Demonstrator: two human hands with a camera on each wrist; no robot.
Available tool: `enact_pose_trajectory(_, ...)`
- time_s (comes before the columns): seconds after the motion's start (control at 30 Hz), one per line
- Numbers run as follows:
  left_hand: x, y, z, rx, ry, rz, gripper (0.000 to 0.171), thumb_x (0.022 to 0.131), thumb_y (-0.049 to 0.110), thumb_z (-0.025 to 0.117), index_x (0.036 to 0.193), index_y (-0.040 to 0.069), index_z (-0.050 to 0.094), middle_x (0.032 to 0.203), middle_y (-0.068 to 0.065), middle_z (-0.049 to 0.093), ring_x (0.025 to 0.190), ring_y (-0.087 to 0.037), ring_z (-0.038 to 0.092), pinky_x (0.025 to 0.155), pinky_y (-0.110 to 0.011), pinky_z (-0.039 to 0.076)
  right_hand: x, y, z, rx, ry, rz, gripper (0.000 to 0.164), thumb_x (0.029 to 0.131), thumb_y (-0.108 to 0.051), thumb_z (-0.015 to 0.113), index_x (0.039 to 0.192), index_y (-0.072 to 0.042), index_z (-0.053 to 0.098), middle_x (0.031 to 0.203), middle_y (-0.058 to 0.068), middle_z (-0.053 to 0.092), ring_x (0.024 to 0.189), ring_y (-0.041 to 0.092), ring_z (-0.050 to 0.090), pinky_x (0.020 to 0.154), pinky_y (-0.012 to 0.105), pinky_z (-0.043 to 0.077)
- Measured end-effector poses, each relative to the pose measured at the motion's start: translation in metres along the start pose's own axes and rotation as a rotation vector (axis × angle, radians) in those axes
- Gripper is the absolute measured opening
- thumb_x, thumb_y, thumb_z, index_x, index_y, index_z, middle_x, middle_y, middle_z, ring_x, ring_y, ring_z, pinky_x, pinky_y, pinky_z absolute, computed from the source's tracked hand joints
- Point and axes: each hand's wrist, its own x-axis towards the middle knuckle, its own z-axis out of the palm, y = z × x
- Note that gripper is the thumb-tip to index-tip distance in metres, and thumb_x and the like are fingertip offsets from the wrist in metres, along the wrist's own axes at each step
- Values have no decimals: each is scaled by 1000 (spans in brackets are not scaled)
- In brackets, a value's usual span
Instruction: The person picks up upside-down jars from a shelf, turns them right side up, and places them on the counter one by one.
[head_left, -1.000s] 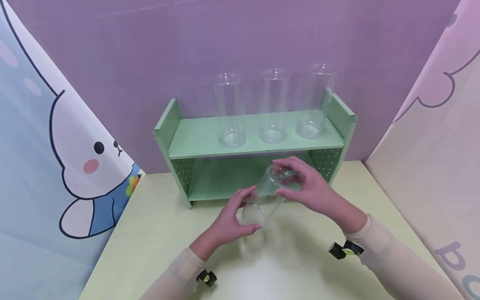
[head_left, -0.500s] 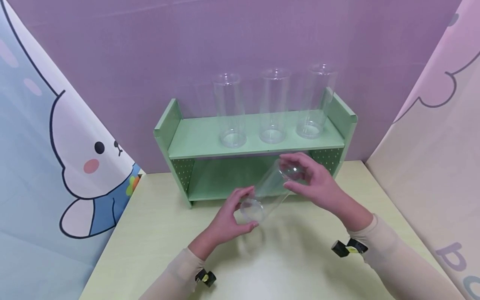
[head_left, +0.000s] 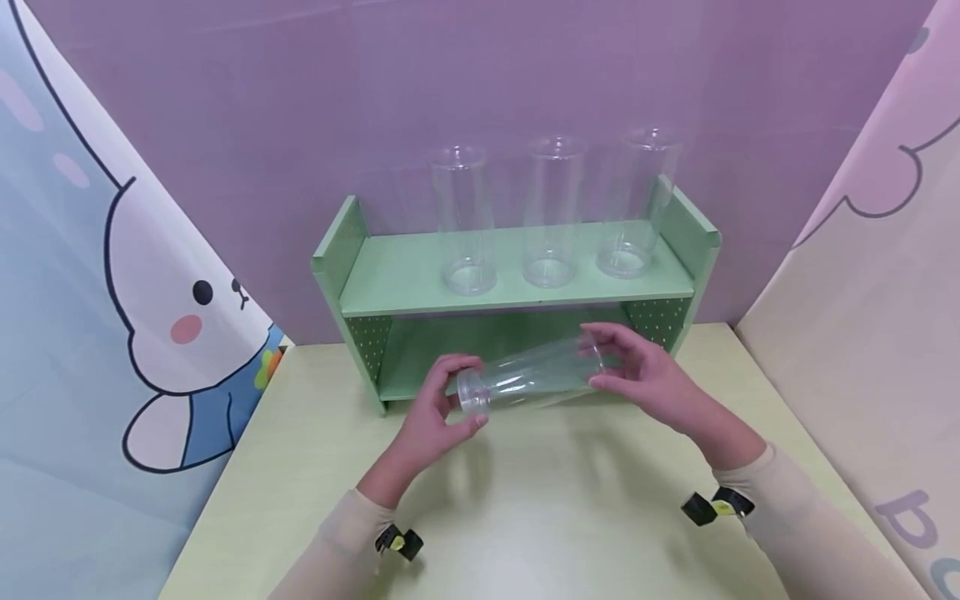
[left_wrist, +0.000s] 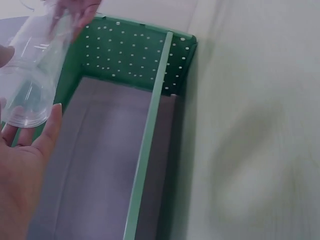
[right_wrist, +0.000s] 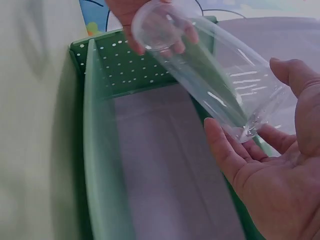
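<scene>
A tall clear cup (head_left: pixel 536 375) lies nearly sideways between my two hands, held up in front of the lower shelf. My left hand (head_left: pixel 431 412) grips its thick-ringed end between thumb and fingers. At the other end, my right hand (head_left: pixel 648 379) holds the cup with thumb below and fingers above. The left wrist view shows the cup (left_wrist: pixel 35 75) with left fingers (left_wrist: pixel 49 131) curled beneath its end. In the right wrist view, the right thumb and fingers stand on either side of the cup (right_wrist: pixel 215 75). Nothing shows inside it.
A green two-tier shelf (head_left: pixel 390 275) stands behind the hands against a purple backdrop. Three similar clear cups stand upright on its top board: left (head_left: pixel 467 225), middle (head_left: pixel 552 217) and right (head_left: pixel 633 208). A pale table (head_left: pixel 525 517) lies below.
The held cup has swung from a steep slant to nearly level. My left hand has moved left and up with its end, while my right hand has shifted right.
</scene>
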Motion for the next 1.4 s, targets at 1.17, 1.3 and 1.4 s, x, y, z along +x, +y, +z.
enact_pose_trajectory(1.17, 23, 9, 0, -81, 67, 63, 76, 93, 27, 90, 157, 4, 57, 149, -15, 53, 135, -35, 52, 108, -36, 54, -17, 72, 57, -105, -153, 93, 82, 94, -18, 92, 158, 0, 45, 152, 23, 58, 138, 46, 61, 112, 53, 56)
enact_pose_trajectory(1.3, 27, 12, 3, -68, 42, 77, 73, 93, 21, 90, 156, 4, 58, 149, -16, 53, 136, -36, 52, 107, -37, 54, -13, 81, 68, -72, -164, 81, 79, 93, -13, 91, 156, 1, 45, 153, 25, 57, 136, 44, 63, 112, 54, 56)
enact_pose_trajectory(1.4, 28, 15, 4, -56, 27, 66, 71, 91, 10, 88, 155, 5, 58, 150, -16, 52, 137, -35, 52, 108, -37, 55, -12, 86, 75, -46, -171, 76, 77, 93, -9, 90, 155, 2, 46, 152, 28, 57, 136, 47, 62, 113, 59, 55)
